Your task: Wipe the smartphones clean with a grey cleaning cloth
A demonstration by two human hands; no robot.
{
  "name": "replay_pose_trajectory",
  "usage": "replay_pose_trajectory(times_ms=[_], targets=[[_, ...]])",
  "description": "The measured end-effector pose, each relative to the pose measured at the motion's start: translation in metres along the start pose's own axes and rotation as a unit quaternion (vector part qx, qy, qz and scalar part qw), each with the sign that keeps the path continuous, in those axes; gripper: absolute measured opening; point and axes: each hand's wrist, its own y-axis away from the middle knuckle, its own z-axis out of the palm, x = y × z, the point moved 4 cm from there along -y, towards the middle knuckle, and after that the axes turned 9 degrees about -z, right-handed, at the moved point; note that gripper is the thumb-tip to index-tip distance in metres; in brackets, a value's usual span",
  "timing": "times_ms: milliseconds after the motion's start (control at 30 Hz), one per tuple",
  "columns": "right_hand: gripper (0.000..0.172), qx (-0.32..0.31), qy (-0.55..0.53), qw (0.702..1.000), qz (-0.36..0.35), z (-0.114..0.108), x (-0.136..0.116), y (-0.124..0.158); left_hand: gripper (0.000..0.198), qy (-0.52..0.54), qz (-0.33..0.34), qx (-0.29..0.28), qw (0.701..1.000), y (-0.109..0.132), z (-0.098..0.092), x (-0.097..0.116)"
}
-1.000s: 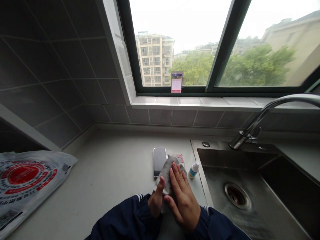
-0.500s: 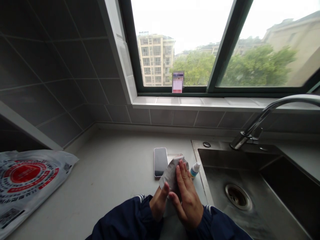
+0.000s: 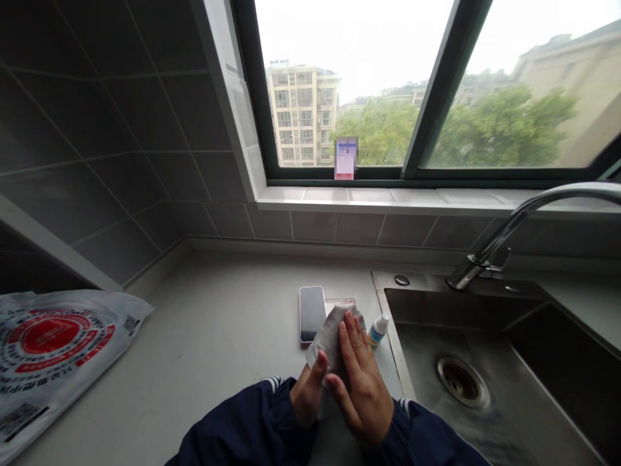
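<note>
A thin grey cloth lies spread over my left hand, whose thumb shows at the cloth's near edge while its fingers are hidden underneath. My right hand presses flat on the cloth with straight fingers, the two palms facing each other. Just beyond them a smartphone lies flat on the counter, screen dark. Partly covered by the cloth and hand, a clear phone case is beside it. A small white bottle with a blue-green label stands right of my right fingers.
To the right is a steel sink with a curved tap. A white plastic bag with red print rests on the counter at left. Behind, the tiled wall rises to a window sill.
Both hands and the cloth have shifted very slightly left. The phone, case and bottle stay where they were.
</note>
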Motion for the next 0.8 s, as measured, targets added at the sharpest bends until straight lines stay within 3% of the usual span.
replay_pose_trajectory(times_ms=[400,800], targets=[[0.068,-0.004,-0.009,1.000,0.006,0.000,-0.002,0.000,0.053,0.017,0.031,0.008,0.999,0.000,0.012,0.013],[0.068,-0.006,-0.008,1.000,0.001,0.000,-0.003,0.002,0.052,0.019,0.013,0.018,1.000,-0.001,0.007,0.008]])
